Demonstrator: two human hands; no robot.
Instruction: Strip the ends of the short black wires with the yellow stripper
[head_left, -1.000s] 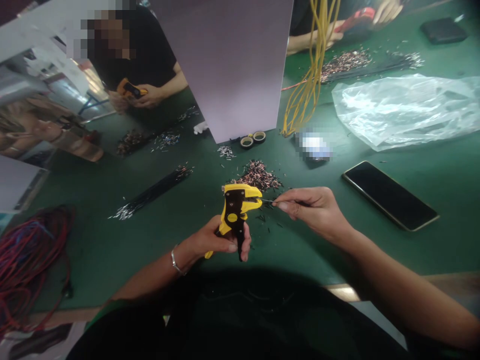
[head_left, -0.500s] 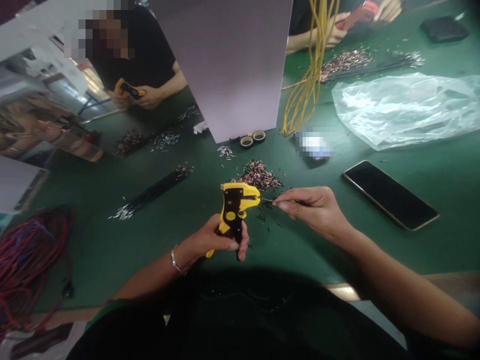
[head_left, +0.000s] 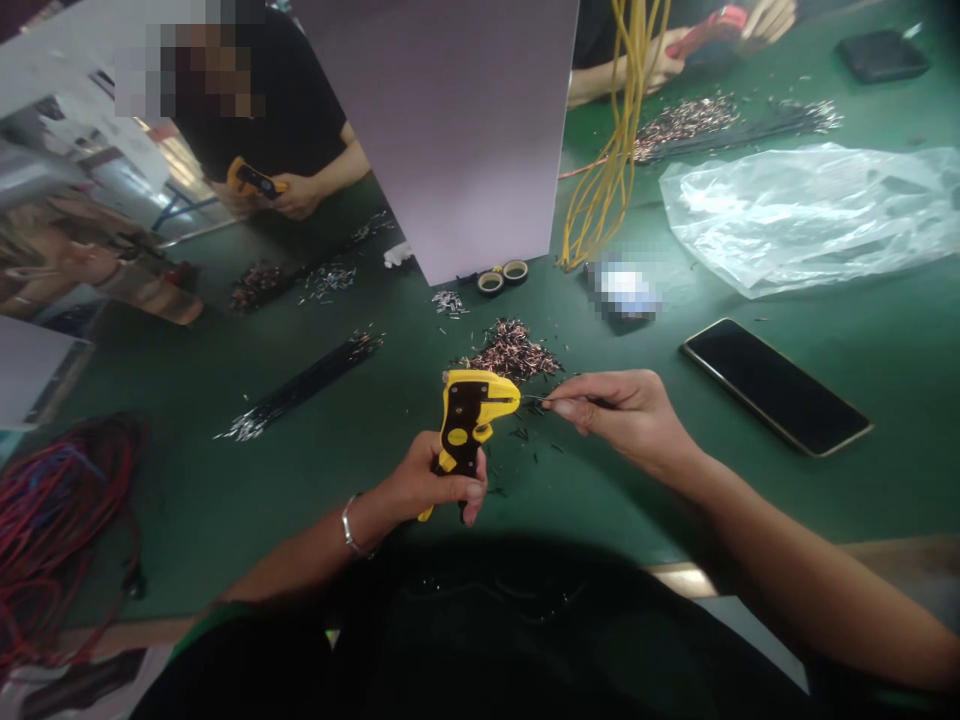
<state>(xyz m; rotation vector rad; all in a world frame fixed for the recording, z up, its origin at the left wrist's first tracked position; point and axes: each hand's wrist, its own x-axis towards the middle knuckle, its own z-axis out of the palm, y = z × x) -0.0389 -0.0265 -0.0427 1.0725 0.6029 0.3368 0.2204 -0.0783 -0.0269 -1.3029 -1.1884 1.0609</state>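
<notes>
My left hand (head_left: 442, 482) is wrapped round the handles of a yellow and black wire stripper (head_left: 466, 415), its jaws pointing right. With thumb and forefinger, my right hand (head_left: 619, 412) pinches a thin short wire (head_left: 533, 398) whose end reaches the jaws. Exactly how far the wire sits inside them is too small to tell. Just behind the tool lies a heap of copper and black wire scraps (head_left: 514, 350). A few dark bits are scattered on the table below the jaws. Off to the left rests a bundle of black wires (head_left: 304, 388) with bare silvery ends.
A phone (head_left: 776, 387) and a clear plastic bag (head_left: 817, 220) lie on the right. Two tape rolls (head_left: 502, 277) sit by an upright panel (head_left: 472, 130). Yellow cables (head_left: 619, 140) hang beside it. Red wires (head_left: 60, 540) are piled left. Co-workers hold tools across the table.
The stripper's handles have been squeezed closer together, and its jaws have closed at the wire's end. My right hand keeps its pinch almost in place.
</notes>
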